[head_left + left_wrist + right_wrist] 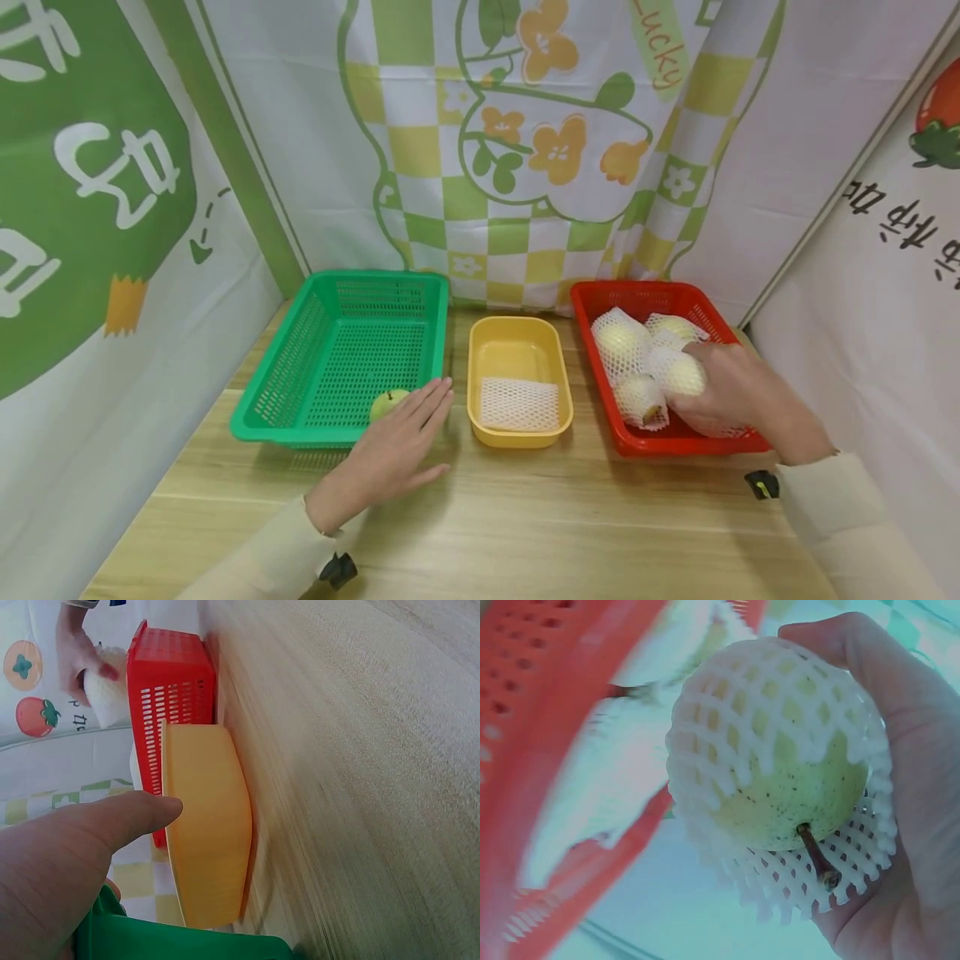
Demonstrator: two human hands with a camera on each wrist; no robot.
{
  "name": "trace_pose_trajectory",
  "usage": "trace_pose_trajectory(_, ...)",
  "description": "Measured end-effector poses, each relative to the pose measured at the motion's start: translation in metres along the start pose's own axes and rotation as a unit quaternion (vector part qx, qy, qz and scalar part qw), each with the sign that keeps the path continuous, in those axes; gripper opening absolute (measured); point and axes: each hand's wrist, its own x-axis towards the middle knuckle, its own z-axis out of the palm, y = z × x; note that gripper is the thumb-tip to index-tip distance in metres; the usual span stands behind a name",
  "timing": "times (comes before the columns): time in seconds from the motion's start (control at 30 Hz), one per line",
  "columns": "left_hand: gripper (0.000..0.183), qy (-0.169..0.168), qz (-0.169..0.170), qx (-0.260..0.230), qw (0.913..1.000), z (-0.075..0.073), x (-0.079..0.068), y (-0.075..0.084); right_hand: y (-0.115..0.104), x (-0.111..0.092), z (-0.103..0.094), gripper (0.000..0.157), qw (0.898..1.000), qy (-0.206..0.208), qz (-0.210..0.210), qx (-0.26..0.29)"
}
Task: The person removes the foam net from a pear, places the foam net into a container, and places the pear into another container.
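Observation:
My right hand (726, 390) grips a pear (791, 799) wrapped in a white foam net, its stem showing at the net's open end. It is raised over the red basket (603, 387), where several more netted pears (621, 340) lie. My left hand (390, 446) holds nothing and reaches across the front right corner of the green basket (315, 435), fingers straight and thumb spread apart. Just beyond those fingers, a bare green fruit (383, 404) with a dark stem sits in that basket, partly hidden by the hand.
Between the baskets stands a yellow box (517, 348) with a flat white foam net (519, 405) inside. All three containers rest on a wooden table (540, 517). A printed curtain (525, 242) hangs right behind them, and white side walls close in left and right.

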Motion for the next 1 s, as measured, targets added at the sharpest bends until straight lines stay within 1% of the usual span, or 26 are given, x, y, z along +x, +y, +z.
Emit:
trace_pose_trajectory(0.07,0.099,0.002,0.001,0.000,1.0000,0.000,0.000,0.000,-0.004,0.003,-0.007,0.050,1.000,0.010,-0.013,0.006)
trace_pose_trajectory(0.2,0.099,0.001,0.002,0.001,1.0000,0.000,0.000,0.000,-0.021,0.008,-0.022,0.050,1.000,0.007,-0.024,0.013)
trace_pose_trajectory(0.33,0.099,-0.002,0.000,-0.001,1.0000,0.001,0.000,0.000,-0.045,0.010,-0.035,0.059,0.999,-0.011,-0.026,0.020)
trace_pose_trajectory(0.43,0.099,-0.001,-0.002,-0.003,1.0000,0.001,0.000,0.000,-0.065,0.012,-0.035,0.064,0.998,-0.016,-0.036,0.045)
trace_pose_trajectory(0.57,0.099,0.005,-0.001,-0.004,1.0000,0.001,-0.001,-0.001,-0.089,0.015,-0.024,0.061,0.995,-0.004,-0.076,0.069)
trace_pose_trajectory(0.67,0.099,0.009,0.001,-0.005,0.9999,0.001,-0.001,-0.001,-0.106,0.016,-0.013,0.061,0.991,-0.009,-0.110,0.080)
trace_pose_trajectory(0.83,0.099,0.001,-0.002,-0.005,1.0000,0.000,0.000,0.000,-0.133,0.017,0.011,0.067,0.982,-0.041,-0.156,0.093)
trace_pose_trajectory(1.0,0.099,0.000,-0.003,-0.004,1.0000,0.001,0.000,0.000,-0.153,0.015,0.043,0.066,0.972,-0.078,-0.193,0.108)
